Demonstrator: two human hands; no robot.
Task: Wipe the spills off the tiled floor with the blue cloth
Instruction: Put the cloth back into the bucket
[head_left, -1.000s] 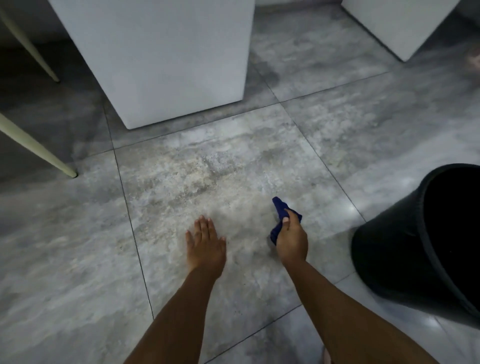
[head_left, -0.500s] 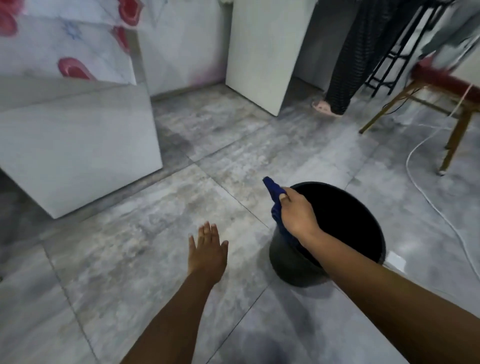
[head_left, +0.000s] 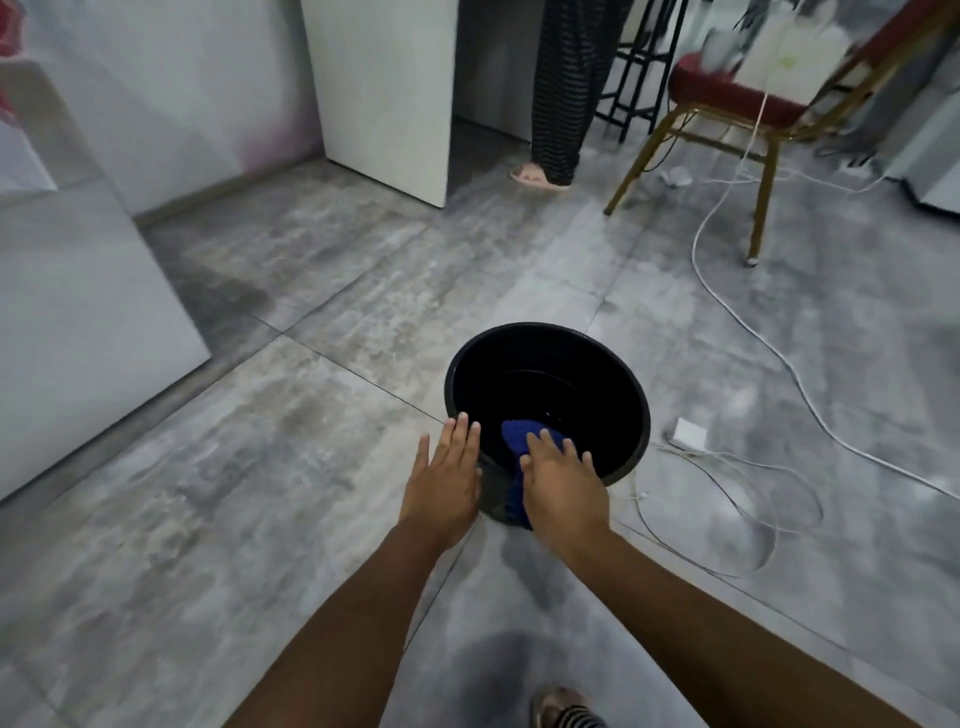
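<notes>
The blue cloth (head_left: 521, 440) hangs over the near rim of a black bucket (head_left: 618, 384), partly inside and partly down its outer wall. My right hand (head_left: 563, 486) lies on top of the cloth at the rim and grips it, hiding its middle. My left hand (head_left: 445, 478) is flat with fingers spread, its fingertips touching the bucket's left near rim. The grey tiled floor (head_left: 270, 467) spreads to the left of the bucket. A darker damp-looking patch (head_left: 509, 660) shows between my forearms.
White cables (head_left: 748, 467) and a white adapter (head_left: 690, 432) lie right of the bucket. A red-seated chair (head_left: 727, 98) stands at the back right. Another person's foot (head_left: 537, 176) is beyond a white panel (head_left: 384, 93). A white block (head_left: 78, 322) sits left.
My view swung from the floor tile up to the bucket. My right hand carried the cloth off the floor and onto the bucket's rim. My left hand left the floor and reached the rim.
</notes>
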